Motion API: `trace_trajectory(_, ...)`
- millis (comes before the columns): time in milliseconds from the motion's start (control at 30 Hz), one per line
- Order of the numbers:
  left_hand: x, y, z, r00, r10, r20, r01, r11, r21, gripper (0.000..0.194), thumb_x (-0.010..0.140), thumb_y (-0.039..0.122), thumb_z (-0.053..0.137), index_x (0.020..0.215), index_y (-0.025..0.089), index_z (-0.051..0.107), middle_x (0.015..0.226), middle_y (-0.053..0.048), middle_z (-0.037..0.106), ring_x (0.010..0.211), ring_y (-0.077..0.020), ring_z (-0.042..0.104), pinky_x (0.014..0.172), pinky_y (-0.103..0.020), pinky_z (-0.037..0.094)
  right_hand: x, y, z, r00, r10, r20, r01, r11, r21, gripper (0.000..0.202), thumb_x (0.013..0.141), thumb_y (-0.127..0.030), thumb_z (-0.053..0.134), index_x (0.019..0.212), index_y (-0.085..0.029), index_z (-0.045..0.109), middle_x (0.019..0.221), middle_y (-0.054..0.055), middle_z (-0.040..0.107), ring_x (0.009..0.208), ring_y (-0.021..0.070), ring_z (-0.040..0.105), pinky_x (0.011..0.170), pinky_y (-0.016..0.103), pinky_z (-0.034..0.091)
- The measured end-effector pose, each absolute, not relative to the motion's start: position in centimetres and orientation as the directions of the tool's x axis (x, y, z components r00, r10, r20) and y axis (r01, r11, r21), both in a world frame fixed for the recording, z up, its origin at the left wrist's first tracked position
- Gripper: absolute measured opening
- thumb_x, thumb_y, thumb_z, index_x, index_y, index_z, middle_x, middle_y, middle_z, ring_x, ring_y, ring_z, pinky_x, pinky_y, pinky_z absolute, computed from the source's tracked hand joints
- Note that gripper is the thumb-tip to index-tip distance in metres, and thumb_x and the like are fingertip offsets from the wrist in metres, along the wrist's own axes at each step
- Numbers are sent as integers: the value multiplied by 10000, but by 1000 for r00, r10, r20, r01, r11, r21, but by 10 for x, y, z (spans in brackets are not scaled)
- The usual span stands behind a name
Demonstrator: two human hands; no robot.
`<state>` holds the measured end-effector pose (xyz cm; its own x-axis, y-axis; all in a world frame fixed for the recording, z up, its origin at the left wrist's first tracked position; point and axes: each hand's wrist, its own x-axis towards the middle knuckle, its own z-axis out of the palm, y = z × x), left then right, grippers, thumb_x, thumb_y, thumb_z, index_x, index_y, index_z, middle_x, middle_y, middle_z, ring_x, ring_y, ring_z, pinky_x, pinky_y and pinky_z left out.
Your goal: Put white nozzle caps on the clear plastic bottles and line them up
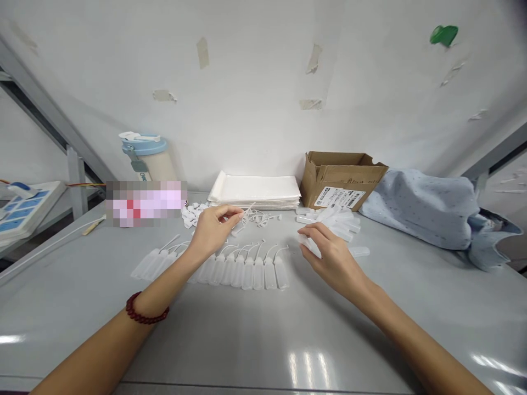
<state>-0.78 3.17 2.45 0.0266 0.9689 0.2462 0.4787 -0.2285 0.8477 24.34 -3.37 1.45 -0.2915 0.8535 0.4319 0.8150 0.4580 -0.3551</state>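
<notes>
My left hand [216, 227] is closed in a pinch at a small pile of white cords [261, 218], and a thin white cord [249, 208] sticks out at its fingertips. Between the thumb and fingers of my right hand [331, 255] is a translucent plastic sleeve [312, 245], partly hidden by the fingers. Behind that hand lies a heap of similar loose sleeves [340, 219]. A row of translucent sleeves with white cords attached [258, 273] lies flat in front of my left hand, and my left forearm covers part of it.
Small white pieces [192, 214] lie left of the cords. Along the wall stand a stack of white sheets [257, 189], a cardboard box [343, 178] and a blue-lidded bottle [152, 159]. Light blue cloth [420, 208] lies right, a power strip [31, 206] left.
</notes>
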Motion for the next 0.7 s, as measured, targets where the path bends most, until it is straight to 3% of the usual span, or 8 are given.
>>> trace_trajectory(200, -6, 31, 26, 54, 973, 224, 430, -225, 874, 219, 756, 350, 639, 820, 152, 706, 805, -50, 712, 750, -181, 624, 705, -303, 468, 241, -33, 15, -319, 816, 481, 768, 520, -373, 260, 891, -135, 451, 1141, -159, 518, 1074, 134, 595, 926, 248, 627, 754, 395, 537)
trace_trajectory(367, 5, 16, 31, 137, 963, 233, 360, -268, 894, 154, 765, 318, 663, 813, 175, 697, 825, -26, 712, 774, -161, 631, 718, -279, 485, 235, -38, 21, -269, 840, 471, 639, 522, -565, 233, 891, -195, 510, 1120, -187, 549, 1029, 94, 632, 883, 209, 620, 787, 373, 524)
trace_trajectory(567, 27, -11, 31, 326, 873, 362, 298, -458, 837, 64, 827, 226, 626, 801, 210, 682, 837, 7, 684, 765, -131, 593, 680, -253, 457, 226, -47, 30, -167, 969, 185, 304, 229, -925, 239, 858, -327, 595, 1074, -227, 575, 1011, 60, 671, 869, 203, 656, 748, 347, 522)
trace_trajectory(700, 32, -18, 28, 327, 834, 445, 285, -535, 795, 70, 826, 168, 627, 784, 192, 679, 830, -2, 674, 789, -132, 602, 719, -262, 460, 226, -48, 32, -174, 983, 66, 105, 85, -991, 278, 860, -370, 600, 1106, -243, 585, 986, 46, 702, 914, 205, 662, 877, 384, 485)
